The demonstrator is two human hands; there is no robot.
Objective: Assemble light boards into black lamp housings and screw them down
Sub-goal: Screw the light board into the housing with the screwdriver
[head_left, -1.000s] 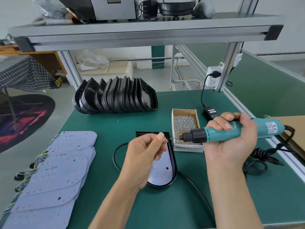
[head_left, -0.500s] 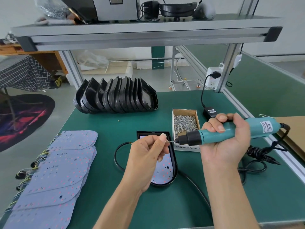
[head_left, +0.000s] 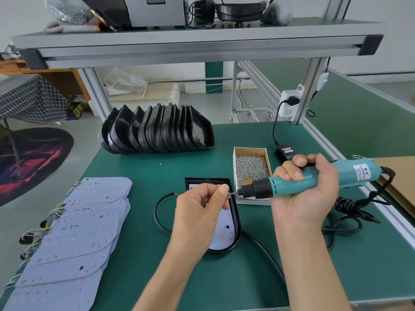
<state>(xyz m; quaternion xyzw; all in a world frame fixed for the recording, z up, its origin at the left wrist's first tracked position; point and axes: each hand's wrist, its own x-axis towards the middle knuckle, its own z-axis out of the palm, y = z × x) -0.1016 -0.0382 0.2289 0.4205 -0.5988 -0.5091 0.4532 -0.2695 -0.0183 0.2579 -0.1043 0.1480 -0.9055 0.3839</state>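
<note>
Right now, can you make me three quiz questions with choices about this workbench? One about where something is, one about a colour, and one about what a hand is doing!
1. Where is the screw box?
A. right of the housing on the mat
B. on the top shelf
C. on the floor

2. What colour is the screwdriver body?
A. red
B. teal
C. yellow

3. What is the right hand doing?
A. lying flat
B. pointing
C. gripping the screwdriver

Answers:
1 A: the box sits beside the housing, on its right.
2 B: its barrel is teal with a black nose.
3 C: its fingers wrap the barrel.
</note>
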